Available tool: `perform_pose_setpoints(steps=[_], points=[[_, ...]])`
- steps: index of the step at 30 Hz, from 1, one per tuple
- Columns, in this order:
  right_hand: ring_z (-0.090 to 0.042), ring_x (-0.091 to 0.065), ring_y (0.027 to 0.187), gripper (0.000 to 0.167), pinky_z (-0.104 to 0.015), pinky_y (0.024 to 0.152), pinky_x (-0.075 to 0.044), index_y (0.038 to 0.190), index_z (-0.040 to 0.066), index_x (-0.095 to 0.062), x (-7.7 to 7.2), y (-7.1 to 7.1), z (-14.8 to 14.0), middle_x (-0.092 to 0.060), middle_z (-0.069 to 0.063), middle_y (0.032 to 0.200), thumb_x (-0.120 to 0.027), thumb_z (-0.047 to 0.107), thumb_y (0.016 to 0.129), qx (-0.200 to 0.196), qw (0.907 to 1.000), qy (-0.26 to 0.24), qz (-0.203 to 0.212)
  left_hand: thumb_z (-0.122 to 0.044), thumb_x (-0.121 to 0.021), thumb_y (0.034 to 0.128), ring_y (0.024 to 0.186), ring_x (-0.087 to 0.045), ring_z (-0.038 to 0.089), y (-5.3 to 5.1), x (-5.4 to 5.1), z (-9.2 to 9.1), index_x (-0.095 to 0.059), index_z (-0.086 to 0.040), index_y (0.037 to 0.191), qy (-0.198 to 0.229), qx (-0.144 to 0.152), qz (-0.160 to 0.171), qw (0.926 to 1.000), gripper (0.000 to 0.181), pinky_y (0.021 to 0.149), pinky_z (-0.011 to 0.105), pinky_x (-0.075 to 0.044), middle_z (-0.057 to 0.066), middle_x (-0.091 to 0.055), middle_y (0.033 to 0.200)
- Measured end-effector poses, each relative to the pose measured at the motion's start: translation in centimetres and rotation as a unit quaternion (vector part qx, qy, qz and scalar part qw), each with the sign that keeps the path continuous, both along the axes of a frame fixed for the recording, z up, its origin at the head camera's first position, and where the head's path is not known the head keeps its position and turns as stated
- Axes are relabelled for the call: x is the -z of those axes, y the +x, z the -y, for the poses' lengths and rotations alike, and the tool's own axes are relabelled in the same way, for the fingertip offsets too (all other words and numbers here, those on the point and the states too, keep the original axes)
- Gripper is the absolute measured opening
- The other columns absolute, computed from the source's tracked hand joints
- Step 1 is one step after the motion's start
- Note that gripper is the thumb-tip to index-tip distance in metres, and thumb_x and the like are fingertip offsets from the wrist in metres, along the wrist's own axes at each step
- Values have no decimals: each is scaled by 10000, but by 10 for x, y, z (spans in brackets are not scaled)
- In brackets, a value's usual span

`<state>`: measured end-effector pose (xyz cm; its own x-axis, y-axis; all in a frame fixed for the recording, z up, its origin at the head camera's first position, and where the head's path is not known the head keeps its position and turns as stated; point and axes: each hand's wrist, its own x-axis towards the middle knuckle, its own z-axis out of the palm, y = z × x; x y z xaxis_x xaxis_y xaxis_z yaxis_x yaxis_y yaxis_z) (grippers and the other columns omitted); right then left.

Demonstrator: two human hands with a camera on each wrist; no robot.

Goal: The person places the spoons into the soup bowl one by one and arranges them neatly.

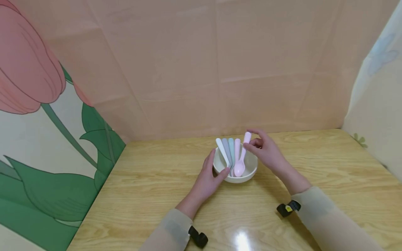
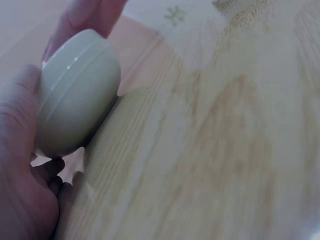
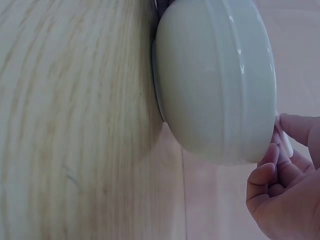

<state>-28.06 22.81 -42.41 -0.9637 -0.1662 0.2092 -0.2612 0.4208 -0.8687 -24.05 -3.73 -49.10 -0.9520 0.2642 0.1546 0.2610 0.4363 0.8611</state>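
A white bowl (image 1: 242, 180) stands on the table with several small spoons leaning in it. From left to right come a white spoon (image 1: 222, 150), a grey-blue spoon (image 1: 226, 146), a teal spoon (image 1: 231, 146) and a pink spoon (image 1: 237, 144). My left hand (image 1: 208, 178) grips the bowl's left side, thumb at the near rim. Between the thumb and fingers of my right hand (image 1: 267, 150) is the handle of another pink spoon (image 1: 239, 168), its head inside the bowl. In the right wrist view, the bowl (image 3: 215, 85) hides most of that spoon.
The bowl rests on a wood-grain table (image 1: 150, 195). Behind it hangs a pinkish-brown cloth (image 1: 176, 69), with a tulip-printed panel (image 1: 47, 146) at the left and a pale panel (image 1: 377, 115) at the right. Both wrists carry black straps with small cameras.
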Motion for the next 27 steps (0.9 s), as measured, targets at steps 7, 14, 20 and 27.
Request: perform_pose_setpoints(steps=[7,14,20,27], points=[[-231,-638,931,665,-253,755,-513,1655,110,-447,5,0,2,-740,-145,1047,-758,242,1082,-3,9998,152,-162,-601,-659,1072,1622,-293,262,-1,2,0,-97,-316,1792,19,24,-65,10000,957,1306,522,-266,27,-196,1823],[-234,-595,864,653,-253,689,-498,1630,100,-469,9,-2,4,-715,-127,1007,-776,241,1071,24,9993,274,-236,-605,-655,1073,1630,-278,269,-1,1,-1,-96,-301,1794,2,10,-63,10000,962,1309,525,-258,33,-185,1827],[-238,-597,828,630,-268,650,-484,1592,87,-499,11,-3,5,-729,-131,994,-798,220,1054,94,9989,392,-251,-607,-657,1071,1634,-270,276,0,0,-1,-93,-307,1793,19,16,-9,10000,965,1308,532,-255,35,-178,1830],[-257,-601,869,641,-283,667,-494,1596,99,-512,13,-3,5,-740,-127,1043,-805,262,1050,187,9985,500,-102,-600,-660,1072,1631,-284,303,1,-2,-1,-105,-279,1795,28,20,-66,10000,966,1304,547,-264,59,-186,1829]])
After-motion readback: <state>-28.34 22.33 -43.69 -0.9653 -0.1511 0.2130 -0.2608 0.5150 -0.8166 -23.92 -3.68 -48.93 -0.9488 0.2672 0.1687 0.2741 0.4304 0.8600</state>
